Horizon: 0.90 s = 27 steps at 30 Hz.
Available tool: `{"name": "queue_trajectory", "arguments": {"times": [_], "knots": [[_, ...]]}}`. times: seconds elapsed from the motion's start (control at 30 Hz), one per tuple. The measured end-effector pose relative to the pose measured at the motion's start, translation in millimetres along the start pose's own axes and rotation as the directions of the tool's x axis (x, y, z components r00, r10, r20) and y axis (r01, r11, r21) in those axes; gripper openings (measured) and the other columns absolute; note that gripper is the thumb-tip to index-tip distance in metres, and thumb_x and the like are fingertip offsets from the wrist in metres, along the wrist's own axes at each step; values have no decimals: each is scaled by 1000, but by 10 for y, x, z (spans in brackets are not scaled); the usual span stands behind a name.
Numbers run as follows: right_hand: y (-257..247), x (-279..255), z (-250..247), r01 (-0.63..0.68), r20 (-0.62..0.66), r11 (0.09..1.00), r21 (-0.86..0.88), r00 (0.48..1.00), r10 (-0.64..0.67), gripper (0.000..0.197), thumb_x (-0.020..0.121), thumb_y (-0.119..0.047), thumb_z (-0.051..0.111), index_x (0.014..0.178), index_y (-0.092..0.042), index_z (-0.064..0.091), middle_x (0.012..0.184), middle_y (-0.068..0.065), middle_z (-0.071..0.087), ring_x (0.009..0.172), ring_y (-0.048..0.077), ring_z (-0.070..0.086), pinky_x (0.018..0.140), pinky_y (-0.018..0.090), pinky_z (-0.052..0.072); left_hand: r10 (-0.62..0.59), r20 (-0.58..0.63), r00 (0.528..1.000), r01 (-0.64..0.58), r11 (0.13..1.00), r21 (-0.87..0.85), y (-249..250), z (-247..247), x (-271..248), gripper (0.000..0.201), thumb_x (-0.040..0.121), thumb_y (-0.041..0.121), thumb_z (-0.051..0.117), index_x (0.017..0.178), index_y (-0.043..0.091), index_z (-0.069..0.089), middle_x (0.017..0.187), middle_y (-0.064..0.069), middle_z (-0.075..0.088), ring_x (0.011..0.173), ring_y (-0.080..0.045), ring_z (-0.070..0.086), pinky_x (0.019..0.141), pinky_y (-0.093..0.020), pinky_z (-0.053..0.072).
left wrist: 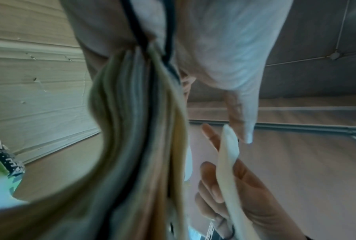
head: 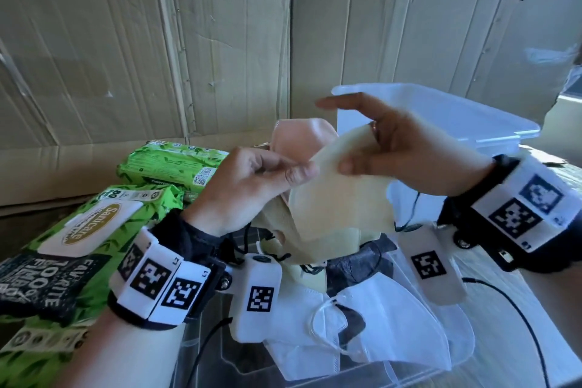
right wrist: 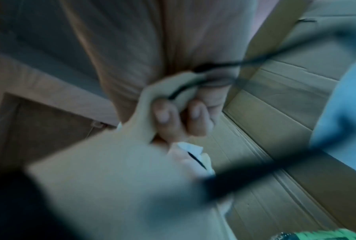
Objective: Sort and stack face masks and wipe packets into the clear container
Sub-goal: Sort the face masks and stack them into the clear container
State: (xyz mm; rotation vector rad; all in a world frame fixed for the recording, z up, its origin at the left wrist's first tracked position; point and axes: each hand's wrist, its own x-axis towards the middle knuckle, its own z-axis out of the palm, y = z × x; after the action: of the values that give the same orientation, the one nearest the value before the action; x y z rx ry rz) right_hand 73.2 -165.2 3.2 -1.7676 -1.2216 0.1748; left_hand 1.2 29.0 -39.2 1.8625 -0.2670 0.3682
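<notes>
Left hand (head: pixel 252 186) grip pinches a bunch of cream masks (head: pixel 318 239). Right hand (head: pixel 406 151) grip pinches one cream mask (head: pixel 343 195) (index finger straight), clear container (head: pixel 456 123) just behind.

Green plastic wipe packets (head: pixel 94 230): we count three.
Clear plastic containers (head: pixel 441 113): we see one.
Hands: we see two.

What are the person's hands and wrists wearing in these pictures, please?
Both hands, left hand and right hand, are bare. Each wrist carries a dark band with white blocks printed with black square codes, a white tagged camera pod beneath, and a thin black cable trailing off.
</notes>
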Motion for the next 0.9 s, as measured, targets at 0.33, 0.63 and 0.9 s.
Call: {"name": "queue_trajectory", "arguments": {"times": [0.33, 0.63, 0.9], "knots": [[-76, 169, 34, -157, -90, 858, -489, 987, 130, 87, 58, -18, 86, 131, -28, 42, 49, -8, 56, 44, 4, 46, 47, 12, 35, -10, 85, 996, 0, 994, 107, -92, 165, -3, 22, 59, 23, 77, 78, 11, 74, 95, -2, 72, 84, -16, 68, 84, -43, 53], [27, 166, 127, 23, -328, 909, -415, 928, -174, 26, 57, -23, 86, 71, -33, 67, 72, -11, 50, 66, 3, 46, 64, 10, 34, 61, 40, 997, -62, 998, 33, -132, 133, 33, 30, 54, 18, 82, 82, 23, 69, 89, 7, 72, 85, -10, 63, 88, -37, 52], [109, 104, 96, 160, -347, 942, -294, 901, -262, 17, 67, -34, 69, 63, -24, 56, 65, -16, 59, 66, 6, 52, 69, 24, 42, 155, -80, 985, -149, 986, 80, -76, 94, 48, 64, 53, 16, 81, 100, 33, 41, 98, 8, 69, 85, -2, 63, 82, -27, 49]]}}
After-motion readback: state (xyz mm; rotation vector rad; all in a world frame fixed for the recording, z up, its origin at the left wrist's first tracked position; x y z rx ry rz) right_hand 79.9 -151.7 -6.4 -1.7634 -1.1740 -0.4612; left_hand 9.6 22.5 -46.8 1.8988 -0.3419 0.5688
